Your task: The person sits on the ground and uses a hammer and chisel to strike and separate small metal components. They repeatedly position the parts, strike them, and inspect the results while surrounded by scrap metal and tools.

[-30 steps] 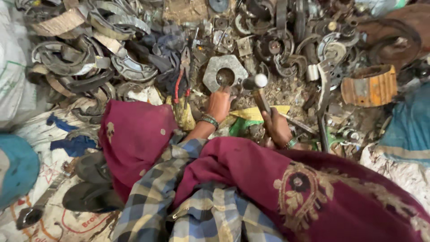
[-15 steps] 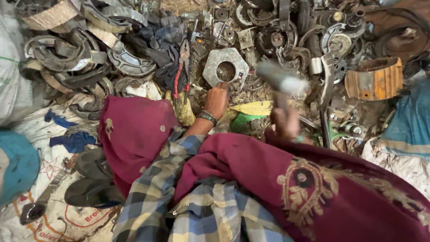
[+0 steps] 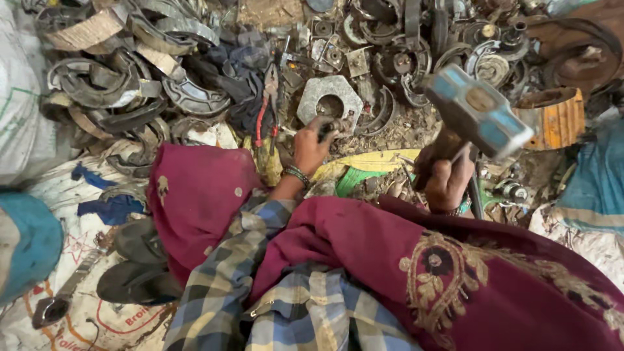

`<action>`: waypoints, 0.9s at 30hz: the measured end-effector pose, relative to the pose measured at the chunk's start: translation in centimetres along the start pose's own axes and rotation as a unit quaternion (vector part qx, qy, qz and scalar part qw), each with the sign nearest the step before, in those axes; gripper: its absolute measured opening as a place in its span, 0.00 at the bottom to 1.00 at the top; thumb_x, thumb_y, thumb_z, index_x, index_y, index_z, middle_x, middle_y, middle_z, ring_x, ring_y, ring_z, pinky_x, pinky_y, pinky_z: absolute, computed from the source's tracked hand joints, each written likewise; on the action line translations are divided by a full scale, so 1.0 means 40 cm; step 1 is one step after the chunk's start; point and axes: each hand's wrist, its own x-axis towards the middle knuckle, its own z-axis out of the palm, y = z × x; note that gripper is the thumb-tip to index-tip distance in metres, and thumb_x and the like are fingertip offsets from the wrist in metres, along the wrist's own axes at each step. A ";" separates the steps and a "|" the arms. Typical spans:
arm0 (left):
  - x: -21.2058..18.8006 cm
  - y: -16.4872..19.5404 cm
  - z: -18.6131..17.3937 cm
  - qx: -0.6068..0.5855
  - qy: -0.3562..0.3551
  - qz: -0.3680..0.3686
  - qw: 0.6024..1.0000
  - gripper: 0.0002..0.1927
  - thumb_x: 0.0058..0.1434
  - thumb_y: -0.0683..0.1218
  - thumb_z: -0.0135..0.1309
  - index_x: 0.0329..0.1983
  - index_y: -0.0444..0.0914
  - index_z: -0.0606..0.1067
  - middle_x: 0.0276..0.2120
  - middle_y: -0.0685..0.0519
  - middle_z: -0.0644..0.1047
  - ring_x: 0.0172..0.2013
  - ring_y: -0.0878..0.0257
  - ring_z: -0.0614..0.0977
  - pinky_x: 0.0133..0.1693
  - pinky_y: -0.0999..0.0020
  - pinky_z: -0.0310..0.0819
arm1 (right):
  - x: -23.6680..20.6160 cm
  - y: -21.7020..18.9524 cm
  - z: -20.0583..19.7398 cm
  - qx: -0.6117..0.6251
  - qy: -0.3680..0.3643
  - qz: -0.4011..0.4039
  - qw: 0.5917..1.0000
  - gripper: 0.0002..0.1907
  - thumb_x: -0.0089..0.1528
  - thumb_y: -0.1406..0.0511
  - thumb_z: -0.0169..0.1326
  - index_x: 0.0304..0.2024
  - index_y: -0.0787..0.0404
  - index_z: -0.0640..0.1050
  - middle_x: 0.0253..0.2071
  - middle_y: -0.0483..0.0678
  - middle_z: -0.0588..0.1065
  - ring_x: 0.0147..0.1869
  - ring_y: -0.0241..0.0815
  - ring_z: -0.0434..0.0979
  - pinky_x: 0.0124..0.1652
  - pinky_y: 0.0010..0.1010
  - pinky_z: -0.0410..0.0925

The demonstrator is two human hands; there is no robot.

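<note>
Up went the hammer [image 3: 478, 110] since a moment ago, raised high in the tightly closed right hand [image 3: 445, 179]. Left hand [image 3: 312, 146] pinches a small dark metal piece [image 3: 331, 127] on the hexagonal metal block [image 3: 329, 101], among scrap metal [image 3: 182, 91].

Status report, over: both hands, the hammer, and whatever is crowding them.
Right hand grips raised hammer. Left hand pins small dark part on hexagonal metal block. Scrap brake shoes, red-handled pliers crowd close.
</note>
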 end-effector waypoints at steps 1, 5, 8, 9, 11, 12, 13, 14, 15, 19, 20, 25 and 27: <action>0.000 -0.008 0.002 0.023 -0.007 -0.005 1.000 0.14 0.59 0.44 0.62 0.48 0.37 0.76 0.42 0.40 0.82 0.43 0.41 0.83 0.44 0.53 0.77 | -0.003 -0.006 0.007 0.018 -0.005 -0.008 1.000 0.27 0.74 0.47 0.42 0.56 0.65 0.67 0.27 0.46 0.72 0.23 0.35 0.70 0.24 0.25 0.63; -0.006 -0.037 0.012 0.103 -0.025 -0.007 0.994 0.16 0.58 0.43 0.64 0.48 0.36 0.77 0.44 0.40 0.80 0.45 0.40 0.81 0.46 0.51 0.75 | -0.037 -0.004 0.030 0.010 -0.026 0.066 0.997 0.22 0.75 0.51 0.42 0.51 0.65 0.68 0.26 0.46 0.74 0.23 0.36 0.68 0.24 0.27 0.64; -0.012 -0.047 0.015 0.111 -0.036 -0.010 0.993 0.17 0.56 0.43 0.64 0.48 0.36 0.77 0.45 0.40 0.79 0.45 0.40 0.80 0.47 0.51 0.75 | -0.069 0.009 0.038 -0.001 -0.005 0.134 0.991 0.23 0.75 0.52 0.43 0.54 0.67 0.68 0.28 0.47 0.73 0.26 0.37 0.69 0.27 0.28 0.65; -0.012 -0.047 0.016 0.105 -0.039 -0.011 0.994 0.17 0.56 0.43 0.64 0.48 0.37 0.77 0.45 0.40 0.78 0.45 0.41 0.80 0.47 0.52 0.75 | -0.080 0.016 0.035 -0.023 -0.017 0.130 0.991 0.22 0.75 0.52 0.43 0.53 0.66 0.69 0.28 0.47 0.73 0.26 0.38 0.70 0.27 0.29 0.65; -0.012 -0.045 0.017 0.112 -0.027 0.021 0.993 0.20 0.55 0.44 0.64 0.50 0.34 0.77 0.44 0.37 0.78 0.43 0.40 0.80 0.44 0.52 0.75 | -0.098 0.038 0.023 -0.066 -0.044 0.121 0.989 0.22 0.75 0.52 0.43 0.51 0.66 0.70 0.27 0.47 0.73 0.27 0.38 0.72 0.29 0.30 0.66; -0.012 -0.042 0.014 0.116 -0.020 0.038 0.992 0.21 0.55 0.44 0.64 0.51 0.33 0.76 0.43 0.36 0.77 0.42 0.39 0.80 0.43 0.52 0.75 | -0.109 0.054 0.019 -0.074 -0.049 0.127 0.988 0.22 0.74 0.52 0.42 0.53 0.66 0.70 0.27 0.48 0.74 0.26 0.39 0.72 0.28 0.31 0.66; -0.009 -0.038 0.013 0.126 -0.026 0.034 0.991 0.19 0.56 0.44 0.63 0.51 0.34 0.77 0.43 0.36 0.78 0.41 0.40 0.80 0.43 0.52 0.75 | -0.119 0.075 0.017 -0.082 -0.054 0.134 0.986 0.23 0.73 0.52 0.42 0.54 0.67 0.70 0.26 0.48 0.74 0.25 0.39 0.73 0.27 0.31 0.66; -0.007 -0.033 0.009 0.135 -0.033 0.030 0.990 0.18 0.58 0.44 0.62 0.51 0.34 0.77 0.42 0.37 0.78 0.40 0.40 0.81 0.42 0.52 0.76 | -0.131 0.098 0.015 -0.091 -0.059 0.142 0.984 0.24 0.72 0.52 0.42 0.56 0.67 0.70 0.26 0.49 0.75 0.25 0.39 0.73 0.26 0.32 0.65; -0.004 -0.028 0.007 0.143 -0.041 0.026 0.988 0.16 0.59 0.44 0.62 0.50 0.35 0.78 0.41 0.38 0.78 0.39 0.41 0.81 0.41 0.52 0.76 | -0.139 0.127 0.015 -0.139 -0.075 0.213 0.964 0.23 0.71 0.53 0.42 0.55 0.66 0.69 0.26 0.49 0.76 0.25 0.39 0.74 0.26 0.32 0.68; 0.016 -0.009 -0.002 0.237 -0.101 0.016 0.966 0.08 0.62 0.41 0.57 0.44 0.36 0.79 0.38 0.39 0.79 0.39 0.41 0.82 0.41 0.50 0.77 | -0.148 0.243 0.061 -0.334 -0.193 0.284 0.878 0.22 0.72 0.54 0.48 0.55 0.66 0.69 0.28 0.56 0.77 0.28 0.47 0.74 0.27 0.38 0.68; 0.022 -0.006 -0.001 0.252 -0.106 0.024 0.962 0.07 0.62 0.42 0.57 0.42 0.35 0.78 0.38 0.38 0.78 0.39 0.40 0.82 0.41 0.50 0.77 | -0.151 0.251 0.065 -0.383 -0.237 0.245 0.859 0.22 0.74 0.53 0.50 0.56 0.67 0.69 0.29 0.59 0.76 0.29 0.50 0.73 0.28 0.41 0.65; 0.028 -0.004 0.011 0.287 -0.109 0.058 0.950 0.10 0.55 0.42 0.56 0.39 0.33 0.76 0.39 0.37 0.78 0.36 0.41 0.83 0.37 0.50 0.78 | -0.124 0.181 0.059 -0.246 -0.079 0.381 0.888 0.23 0.66 0.57 0.45 0.61 0.61 0.69 0.27 0.51 0.78 0.24 0.43 0.74 0.23 0.38 0.68; 0.026 -0.008 0.014 0.320 -0.095 0.095 0.938 0.10 0.51 0.40 0.53 0.37 0.34 0.75 0.40 0.38 0.78 0.39 0.43 0.83 0.40 0.53 0.80 | -0.085 0.136 0.049 -0.151 -0.011 0.388 0.909 0.19 0.70 0.56 0.41 0.57 0.60 0.71 0.27 0.49 0.78 0.23 0.38 0.75 0.21 0.33 0.70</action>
